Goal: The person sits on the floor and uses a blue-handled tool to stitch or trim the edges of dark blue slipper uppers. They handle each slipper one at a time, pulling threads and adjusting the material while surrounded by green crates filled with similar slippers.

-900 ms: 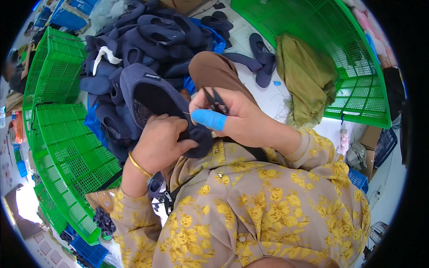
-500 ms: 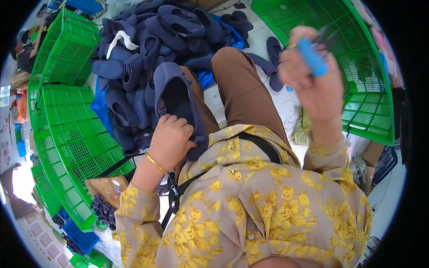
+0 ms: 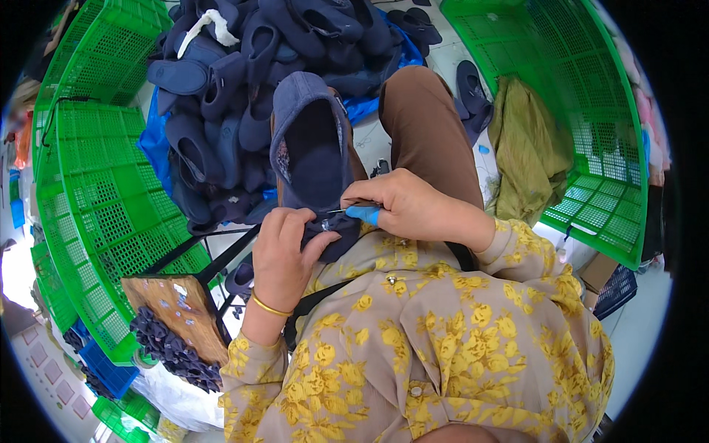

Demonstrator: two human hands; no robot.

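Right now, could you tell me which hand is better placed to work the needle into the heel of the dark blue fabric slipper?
Probably the right hand: it pinches the thin needle at the dark blue fabric slipper heel, while the left hand grips that heel.

Pale tiled floor (image 3: pixel 373 136): blue tarp (image 3: pixel 156 140) upper left under a heap of navy slippers (image 3: pixel 244 66); green crates (image 3: pixel 96 192) left and upper right; olive cloth (image 3: pixel 526 148) right; stray slipper (image 3: pixel 471 85) beside it
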